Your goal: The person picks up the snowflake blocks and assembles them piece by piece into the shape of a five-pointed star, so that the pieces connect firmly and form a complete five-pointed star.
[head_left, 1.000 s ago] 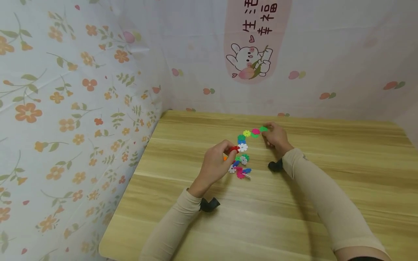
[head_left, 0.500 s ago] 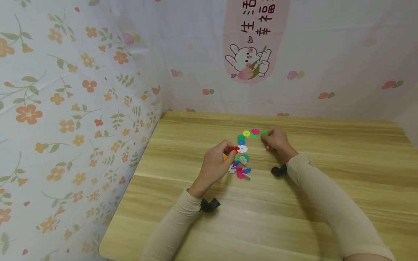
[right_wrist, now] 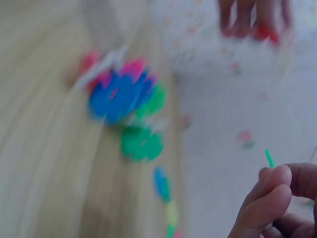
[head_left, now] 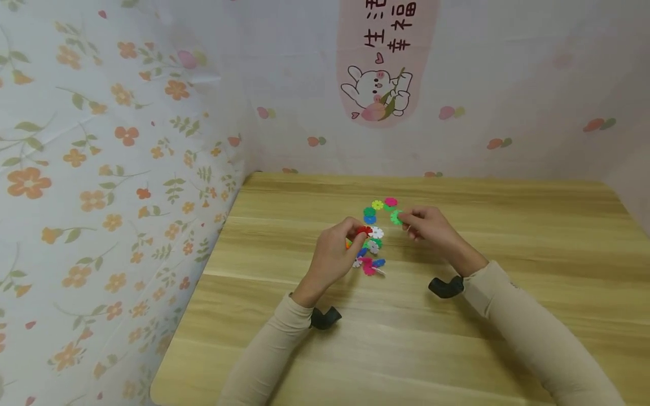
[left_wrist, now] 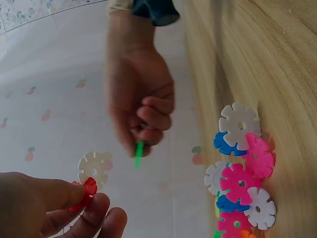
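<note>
Gap between hands (head_left: 334, 248) (head_left: 433, 228) (white disc (head_left: 377, 232) inside)

A pale wood-grain table (head_left: 538, 225) lies beneath the left hand (head_left: 332, 251) and right hand (head_left: 431, 228). Left of them hangs a white cloth (head_left: 106, 208) with orange flowers (head_left: 29, 183); beyond them, a white backdrop (head_left: 508, 84) shows fruits (head_left: 315, 141), a pink panel (head_left: 393, 61), a cartoon rabbit (head_left: 369, 84) and Chinese characters (head_left: 401, 23).

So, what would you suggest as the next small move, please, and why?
I'd probably ease the green disc toward the white disc: the right grip pinches green, the left grip pinches the red disc touching that white one, and green sits apart.
</note>
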A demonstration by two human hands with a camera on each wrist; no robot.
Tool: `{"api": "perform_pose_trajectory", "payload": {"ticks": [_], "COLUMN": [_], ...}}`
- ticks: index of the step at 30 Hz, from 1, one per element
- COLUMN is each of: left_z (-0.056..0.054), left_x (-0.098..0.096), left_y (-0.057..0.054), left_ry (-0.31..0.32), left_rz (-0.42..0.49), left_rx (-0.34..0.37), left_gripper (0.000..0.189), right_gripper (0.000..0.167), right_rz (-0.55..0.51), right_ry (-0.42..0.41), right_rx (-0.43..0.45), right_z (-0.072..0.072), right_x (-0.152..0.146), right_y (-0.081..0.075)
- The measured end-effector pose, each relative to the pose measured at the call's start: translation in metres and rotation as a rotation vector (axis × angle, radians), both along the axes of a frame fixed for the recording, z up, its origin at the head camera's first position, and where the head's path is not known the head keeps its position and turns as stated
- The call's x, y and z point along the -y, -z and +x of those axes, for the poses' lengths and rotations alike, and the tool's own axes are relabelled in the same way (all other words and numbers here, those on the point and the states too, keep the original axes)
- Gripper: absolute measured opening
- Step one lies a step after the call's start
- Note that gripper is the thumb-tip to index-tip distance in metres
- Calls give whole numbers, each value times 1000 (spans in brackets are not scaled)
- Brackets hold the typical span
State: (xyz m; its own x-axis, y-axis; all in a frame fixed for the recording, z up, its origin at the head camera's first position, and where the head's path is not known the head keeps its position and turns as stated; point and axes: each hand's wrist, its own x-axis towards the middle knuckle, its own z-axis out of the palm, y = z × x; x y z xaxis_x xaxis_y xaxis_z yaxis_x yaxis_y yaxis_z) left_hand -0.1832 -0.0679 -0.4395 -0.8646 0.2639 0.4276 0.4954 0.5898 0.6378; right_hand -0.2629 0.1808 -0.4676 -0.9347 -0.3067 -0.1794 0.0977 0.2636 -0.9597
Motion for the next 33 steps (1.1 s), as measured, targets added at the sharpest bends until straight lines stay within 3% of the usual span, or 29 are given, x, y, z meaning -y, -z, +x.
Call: {"api": "perform_pose_trajectory", "payload": {"ticks": [5, 10, 17, 25, 33], "left_z": [-1, -2, -1, 1, 4], "left_x": [-4, -7, -9, -9, -11], "left_y": [-1, -2, -2, -3, -2], "left_ry": [19, 28, 34, 8, -17], "left_rz": [-10, -33, -52, -90, -113], "left_rx": [-14, -42, -59, -120, -290], "left_gripper": [11, 9, 8, 10, 8], "right_gripper": [31, 32, 32, 30, 27], "right_rz": [-92, -136, -182, -181, -204], "right_ry": [-59, -112, -125, -130, -102], "right_rx": [-24, 10, 63, 64, 39], "right_z": [22, 33, 39, 44, 51], "right_x": [11, 19, 22, 27, 35], "right_y": [-21, -30, -30, -36, -39]}}
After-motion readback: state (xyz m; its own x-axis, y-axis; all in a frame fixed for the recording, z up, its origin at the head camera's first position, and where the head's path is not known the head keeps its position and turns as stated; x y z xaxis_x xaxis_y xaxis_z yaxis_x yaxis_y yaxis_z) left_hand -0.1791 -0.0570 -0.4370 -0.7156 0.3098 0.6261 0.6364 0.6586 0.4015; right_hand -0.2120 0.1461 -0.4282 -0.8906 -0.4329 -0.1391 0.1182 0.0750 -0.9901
